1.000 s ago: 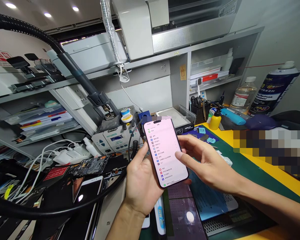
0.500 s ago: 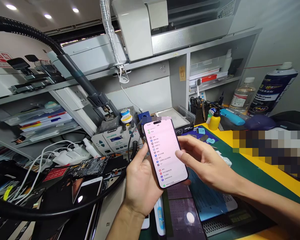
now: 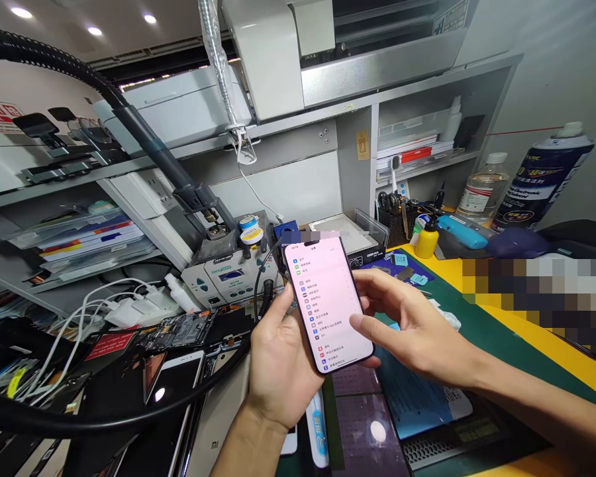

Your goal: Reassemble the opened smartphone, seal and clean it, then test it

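A smartphone (image 3: 330,311) lies tilted in my left hand (image 3: 278,358), its lit screen facing me. The screen shows a settings list with small coloured icons. My left palm is under the phone, with the thumb along its left edge and fingertips showing past the right edge. My right hand (image 3: 412,324) is at the phone's right side. Its thumb is over the screen near that edge, while the fingers curl at the edge and partly behind it, where their tips are hidden.
Several phones, including a white-framed one (image 3: 179,377), crowd the left side. A soldering station (image 3: 233,278) stands behind them. A black cable (image 3: 144,419) loops across the front left. At right are a yellow bottle (image 3: 426,240), a spray can (image 3: 541,175) and the green mat (image 3: 516,358).
The list on the phone's screen has scrolled down, showing higher entries. My right thumb has moved slightly down the screen. My left hand and the phone stay in place.
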Motion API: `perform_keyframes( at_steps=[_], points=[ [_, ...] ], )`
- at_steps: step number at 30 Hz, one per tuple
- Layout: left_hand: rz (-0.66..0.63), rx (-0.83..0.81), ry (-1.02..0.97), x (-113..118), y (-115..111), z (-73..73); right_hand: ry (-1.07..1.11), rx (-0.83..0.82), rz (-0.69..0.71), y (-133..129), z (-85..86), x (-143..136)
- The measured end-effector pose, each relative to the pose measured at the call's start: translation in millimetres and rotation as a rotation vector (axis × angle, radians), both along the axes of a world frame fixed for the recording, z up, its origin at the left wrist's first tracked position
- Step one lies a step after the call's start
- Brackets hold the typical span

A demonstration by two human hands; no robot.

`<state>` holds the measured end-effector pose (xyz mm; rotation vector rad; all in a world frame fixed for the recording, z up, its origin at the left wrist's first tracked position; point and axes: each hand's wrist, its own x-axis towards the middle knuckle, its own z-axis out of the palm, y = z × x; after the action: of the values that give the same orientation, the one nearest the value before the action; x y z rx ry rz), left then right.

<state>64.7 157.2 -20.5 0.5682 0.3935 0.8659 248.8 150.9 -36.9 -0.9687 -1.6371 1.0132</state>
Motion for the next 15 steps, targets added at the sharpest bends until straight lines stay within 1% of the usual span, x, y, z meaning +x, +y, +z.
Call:
perform_keyframes(
  at_steps=[11,15],
  points=[
    [0.041,-0.027,-0.004,1.3,0.7,0.5,-0.026,0.039,-0.025,2.8,-1.4,-1.3],
    [0.009,0.001,-0.008,1.0,0.1,0.1,-0.033,0.051,-0.023,1.9,-2.0,-0.6]
  ],
)
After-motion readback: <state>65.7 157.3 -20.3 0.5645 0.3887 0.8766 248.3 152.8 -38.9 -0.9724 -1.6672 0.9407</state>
